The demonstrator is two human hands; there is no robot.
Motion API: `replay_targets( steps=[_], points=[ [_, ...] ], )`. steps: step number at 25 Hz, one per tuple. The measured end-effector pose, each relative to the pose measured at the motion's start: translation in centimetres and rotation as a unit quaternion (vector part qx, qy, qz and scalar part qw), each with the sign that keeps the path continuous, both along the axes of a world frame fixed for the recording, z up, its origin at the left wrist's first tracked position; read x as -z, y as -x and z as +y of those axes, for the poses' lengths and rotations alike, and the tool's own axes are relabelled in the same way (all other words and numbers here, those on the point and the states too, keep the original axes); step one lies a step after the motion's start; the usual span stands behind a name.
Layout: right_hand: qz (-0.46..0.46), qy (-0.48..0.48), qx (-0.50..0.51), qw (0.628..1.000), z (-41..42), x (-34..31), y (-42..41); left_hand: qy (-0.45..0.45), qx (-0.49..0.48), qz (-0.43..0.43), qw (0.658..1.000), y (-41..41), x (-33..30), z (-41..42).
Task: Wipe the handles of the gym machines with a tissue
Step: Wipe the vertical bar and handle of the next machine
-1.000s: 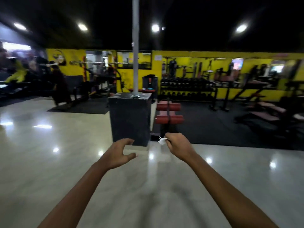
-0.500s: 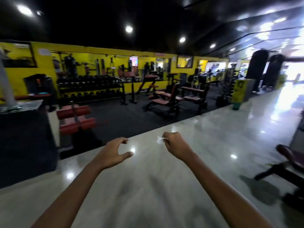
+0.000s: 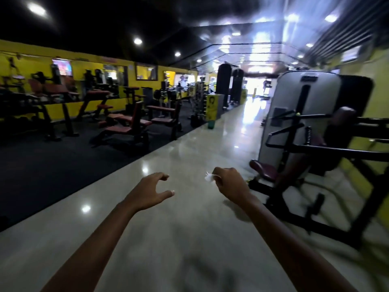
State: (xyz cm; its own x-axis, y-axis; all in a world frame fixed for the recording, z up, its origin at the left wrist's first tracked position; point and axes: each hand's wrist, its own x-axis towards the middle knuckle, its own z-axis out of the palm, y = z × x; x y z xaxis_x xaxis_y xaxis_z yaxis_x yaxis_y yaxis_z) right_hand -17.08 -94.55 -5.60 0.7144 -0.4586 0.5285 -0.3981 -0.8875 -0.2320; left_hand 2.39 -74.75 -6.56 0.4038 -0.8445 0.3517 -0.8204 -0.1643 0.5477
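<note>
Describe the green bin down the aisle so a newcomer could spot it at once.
Follow the glossy pale floor straight ahead from the hands toward the bright far end. On its left edge, where the black mat stops, stands a yellow box-like stand. The green bin sits on the floor at its foot: small, and the only green thing among black and red machines.

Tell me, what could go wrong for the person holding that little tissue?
The tissue is only a small wad pinched in the right hand, so it might slip out or tear. The floor looks glossy, so feet could slide. The machine has black bars jutting out that an arm might bump.
</note>
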Motion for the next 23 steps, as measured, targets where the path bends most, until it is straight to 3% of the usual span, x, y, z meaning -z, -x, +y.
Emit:
replay_targets(
  steps=[5, 9, 17, 23],
  points=[
    [0.003, 0.022, 0.119, 0.993, -5.5, 0.0, 7.1, -0.001, 0.137, -0.005, 0.991, 1.9, -0.1, -11.0],
    [-0.037, 0.035, 0.236, 0.971, -7.4, -0.3, 12.9, -0.013, 0.266, -0.018, 0.964, 4.7, -1.8, -19.2],
    [-0.043, 0.015, 0.466, 0.884, -5.4, 0.2, 23.6, -0.019, 0.46, -0.038, 0.887, 14.8, -1.8, -29.3],
    [-0.029, 0.002, 0.565, 0.824, -5.7, 0.7, 30.5, -0.025, 0.556, -0.023, 0.831, 22.7, -1.2, -34.1]
  ],
)
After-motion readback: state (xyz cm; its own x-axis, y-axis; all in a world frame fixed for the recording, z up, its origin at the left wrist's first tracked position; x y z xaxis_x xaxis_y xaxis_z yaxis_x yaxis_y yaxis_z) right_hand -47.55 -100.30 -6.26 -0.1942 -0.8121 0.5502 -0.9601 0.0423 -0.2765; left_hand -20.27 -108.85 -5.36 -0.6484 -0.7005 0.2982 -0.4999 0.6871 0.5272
